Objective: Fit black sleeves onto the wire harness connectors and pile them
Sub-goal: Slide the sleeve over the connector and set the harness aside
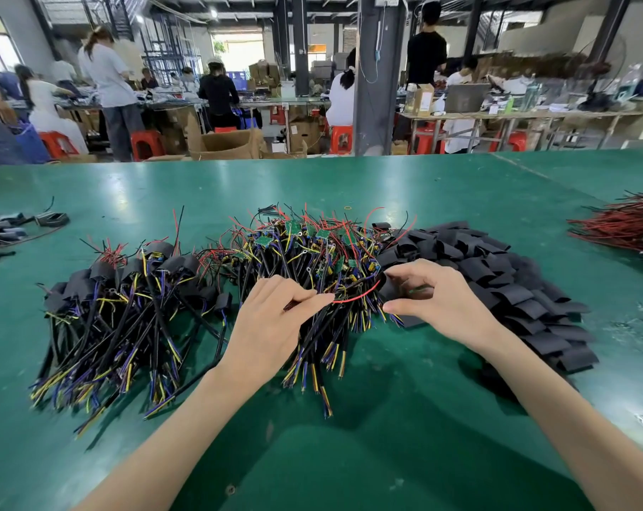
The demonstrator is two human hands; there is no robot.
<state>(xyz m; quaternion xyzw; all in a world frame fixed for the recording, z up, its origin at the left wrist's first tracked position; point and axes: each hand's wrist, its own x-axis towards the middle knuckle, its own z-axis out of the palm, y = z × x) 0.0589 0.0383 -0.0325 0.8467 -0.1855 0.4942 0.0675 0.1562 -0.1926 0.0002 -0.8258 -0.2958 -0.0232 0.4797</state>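
Looking down from my head, my left hand point(272, 319) pinches the leads of one wire harness point(334, 289) between thumb and fingertips. Its red wire point(357, 296) arcs across to my right hand point(438, 300), whose thumb and curled fingers grip a black sleeve point(390, 289). I hold the two close together over the work, I judge, so the sleeve can slide over the harness's end; whether it has started on I cannot tell.

The stock is laid out for short reaches. The heap of bare harnesses point(305, 248) sits just ahead, the pile of loose sleeves point(497, 282) under my right hand, and the pile of sleeved harnesses point(128, 296) to my left.

All of it lies on a glossy green table point(349, 186), with another bundle of red wires point(622, 230) at the far right. Beyond is a workshop: people at benches, red stools point(146, 143) and cardboard boxes point(224, 143).
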